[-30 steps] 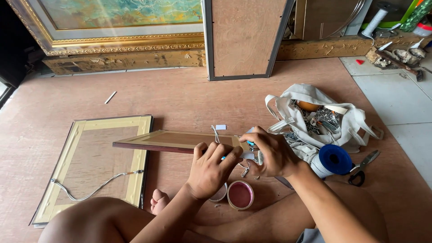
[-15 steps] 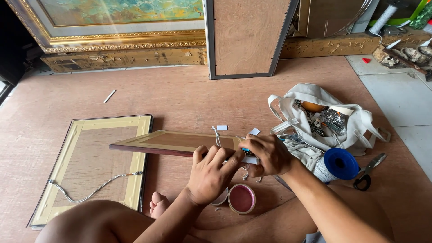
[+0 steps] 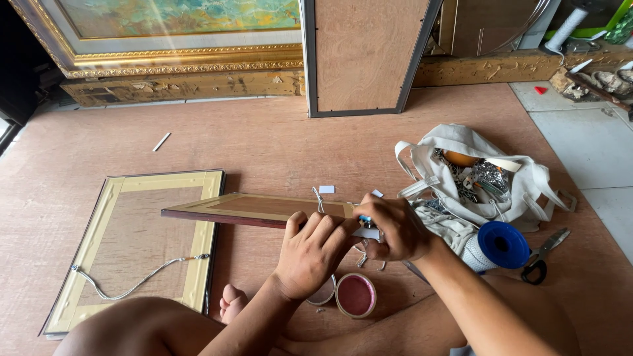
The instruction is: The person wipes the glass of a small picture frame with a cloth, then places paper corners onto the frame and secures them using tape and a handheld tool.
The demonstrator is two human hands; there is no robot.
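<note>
Gripping small picture frame [image 3: 254,209] edge with left hand [image 3: 310,254]; right hand [image 3: 395,227] pinching small blue-tipped tool at frame's right end. Frame tilting slightly more than a second ago, hovering above floor [image 3: 264,145] centre. Fitting work continuing.

Place: I read this as a picture-framing workshop | floor: brown plywood sheet [image 3: 264,142] | wall side: large ornate gilt-framed painting [image 3: 178,29], grey-edged plywood backing board [image 3: 362,56] | nearby: open white cloth bag of metal hardware [image 3: 471,175], black-handled scissors [image 3: 541,257]
</note>
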